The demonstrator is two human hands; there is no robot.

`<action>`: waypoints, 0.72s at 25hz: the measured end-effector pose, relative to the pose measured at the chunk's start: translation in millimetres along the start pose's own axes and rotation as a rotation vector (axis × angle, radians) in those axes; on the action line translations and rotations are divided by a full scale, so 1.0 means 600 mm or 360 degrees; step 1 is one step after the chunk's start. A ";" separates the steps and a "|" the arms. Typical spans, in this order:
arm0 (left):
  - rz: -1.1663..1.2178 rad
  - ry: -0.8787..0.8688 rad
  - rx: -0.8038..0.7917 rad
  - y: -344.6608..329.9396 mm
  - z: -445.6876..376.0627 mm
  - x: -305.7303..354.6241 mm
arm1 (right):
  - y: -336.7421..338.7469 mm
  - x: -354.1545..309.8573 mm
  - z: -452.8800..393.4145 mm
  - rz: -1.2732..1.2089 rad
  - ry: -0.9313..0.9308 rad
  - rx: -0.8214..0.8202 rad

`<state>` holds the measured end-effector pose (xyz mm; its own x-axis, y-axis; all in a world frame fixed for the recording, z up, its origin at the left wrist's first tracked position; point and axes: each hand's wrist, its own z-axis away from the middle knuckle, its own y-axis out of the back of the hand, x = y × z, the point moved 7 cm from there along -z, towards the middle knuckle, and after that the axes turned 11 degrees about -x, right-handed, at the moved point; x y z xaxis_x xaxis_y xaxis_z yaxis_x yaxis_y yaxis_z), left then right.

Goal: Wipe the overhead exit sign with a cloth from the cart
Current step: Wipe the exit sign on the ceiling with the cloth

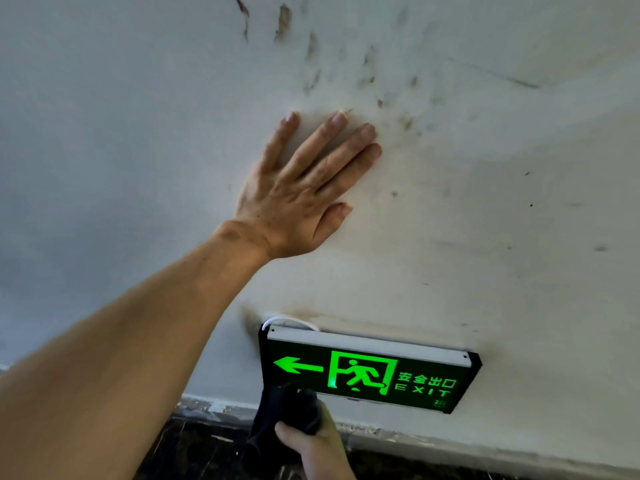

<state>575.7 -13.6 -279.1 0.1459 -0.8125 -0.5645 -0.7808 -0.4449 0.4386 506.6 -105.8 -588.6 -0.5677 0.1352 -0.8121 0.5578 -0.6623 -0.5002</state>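
The exit sign is a black rectangular panel with a pale strip along its upper edge, mounted on the white surface low in the view, right of centre. It glows green: an arrow pointing left, a running figure in a doorway, Chinese characters and the word EXIT. A thin white cable loops out behind its top left corner.

A dark cloth touches the sign's lower left corner, bunched in the right hand, whose fingers are curled tightly around it, thumb across the front.

Above the sign, the left hand lies flat against the white surface, fingers extended and slightly spread, the bare forearm running down to the lower left.

The painted surface is scuffed with brown-grey smears and small dark specks, densest above the left hand. Below the sign a rough pale edge meets a dark, marbled band.
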 end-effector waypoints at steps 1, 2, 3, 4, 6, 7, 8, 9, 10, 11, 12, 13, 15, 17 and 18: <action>0.0041 0.0000 -0.0034 0.003 0.001 0.000 | 0.006 -0.015 0.012 0.0079 0.0054 0.0027; 0.0082 0.0003 -0.0087 0.005 0.003 -0.001 | 0.017 -0.033 0.023 0.0207 0.0116 0.0069; 0.0116 0.0011 -0.0145 0.010 0.003 -0.002 | 0.030 -0.057 0.038 0.0306 0.0200 0.0145; 0.0144 0.0015 -0.0195 0.017 0.002 -0.002 | 0.042 -0.086 0.057 0.0435 0.0262 0.0187; 0.0254 0.0012 -0.0219 0.041 0.008 0.011 | 0.058 -0.138 0.093 0.0604 0.0359 0.0228; 0.0358 0.0035 -0.0197 0.056 0.019 0.026 | 0.061 -0.160 0.108 0.0667 0.0402 0.0223; 0.0507 0.0119 -0.0185 0.068 0.038 0.045 | 0.063 -0.181 0.122 0.0750 0.0435 0.0217; 0.0731 0.0295 -0.0219 0.073 0.066 0.064 | 0.066 -0.201 0.133 0.0843 0.0478 0.0215; 0.1062 0.0557 -0.0318 0.070 0.102 0.083 | 0.067 -0.219 0.145 0.0922 0.0511 0.0203; 0.1472 0.0864 -0.0475 0.060 0.142 0.105 | 0.063 -0.236 0.154 0.0949 0.0559 0.0176; 0.1928 0.1147 -0.0633 0.047 0.182 0.134 | 0.059 -0.251 0.163 0.0938 0.0596 0.0139; 0.2403 0.1394 -0.0758 0.037 0.216 0.167 | 0.053 -0.262 0.168 0.0935 0.0623 0.0099; 0.3300 0.1684 -0.0926 0.029 0.259 0.225 | 0.042 -0.276 0.171 0.0961 0.0650 0.0022; 0.3859 0.1772 -0.0882 0.033 0.274 0.252 | 0.030 -0.285 0.171 0.1049 0.0701 0.0016; 0.4014 0.1823 -0.0805 0.036 0.275 0.255 | 0.025 -0.289 0.169 0.1184 0.0722 0.0063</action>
<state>480.8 -85.3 -471.7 0.0275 0.4870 0.8729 0.0295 0.8725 -0.4877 552.1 -213.8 -425.1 0.2366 -0.0677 -0.9692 0.6618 -0.7192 0.2118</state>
